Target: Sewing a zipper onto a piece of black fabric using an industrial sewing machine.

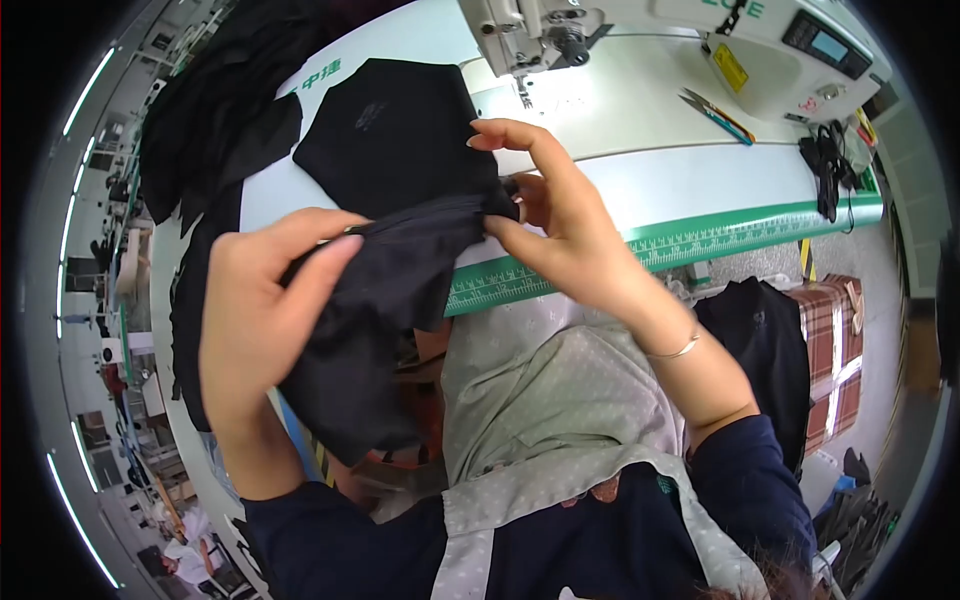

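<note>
A strip of black fabric (375,320) is stretched between my two hands above the front edge of the sewing table. My left hand (262,300) pinches its left end between thumb and fingers. At the other end my right hand (565,220) grips the cloth between thumb and lower fingers, its index finger raised and apart. The loose part of the fabric hangs down over the table edge. Behind it a flat black cut piece (400,125) with a small faint mark lies on the white tabletop. The sewing machine's needle and presser foot (524,92) stand just beyond that piece.
Heaped black cloth (215,110) covers the left of the table. Thread snips (718,115) lie at the right beneath the machine head (790,60). A green ruler strip (650,240) runs along the front edge. Black garments (755,340) hang beside a plaid cloth (832,375) at right.
</note>
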Available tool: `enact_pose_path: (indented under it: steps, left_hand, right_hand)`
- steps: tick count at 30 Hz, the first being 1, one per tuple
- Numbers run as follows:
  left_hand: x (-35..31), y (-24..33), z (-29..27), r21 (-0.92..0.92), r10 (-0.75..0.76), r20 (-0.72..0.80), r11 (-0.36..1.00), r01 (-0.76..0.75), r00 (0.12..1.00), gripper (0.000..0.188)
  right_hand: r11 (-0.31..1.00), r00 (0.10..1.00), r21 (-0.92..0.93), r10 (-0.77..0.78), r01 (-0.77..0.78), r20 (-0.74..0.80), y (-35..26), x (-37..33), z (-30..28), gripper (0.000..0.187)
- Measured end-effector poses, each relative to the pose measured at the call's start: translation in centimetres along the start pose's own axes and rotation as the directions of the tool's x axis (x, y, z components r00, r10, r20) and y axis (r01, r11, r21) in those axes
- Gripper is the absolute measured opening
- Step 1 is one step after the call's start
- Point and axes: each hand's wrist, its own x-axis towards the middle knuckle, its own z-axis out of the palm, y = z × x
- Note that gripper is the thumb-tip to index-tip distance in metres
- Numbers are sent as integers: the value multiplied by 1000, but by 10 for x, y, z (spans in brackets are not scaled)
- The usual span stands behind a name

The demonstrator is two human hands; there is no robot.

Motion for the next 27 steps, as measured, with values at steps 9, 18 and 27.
enact_pose_path:
  steps: [9,18,27]
  left_hand:
    - [-11,-19,-19,-387,-260,343,837,388,903,32]
    - [-44,-29,-5,-359,-131,319,900,247,939,35]
    - [-53,-57,17,-493,-301,314,759,426,900,23]
  right_hand:
    - [977,978,44,205,-207,47,-29,-14,-29,46]
    - [977,983,167,154,-135,-104,-8,-2,-14,17]
    - [960,980,199,189,-197,60,1,-4,-16,16]
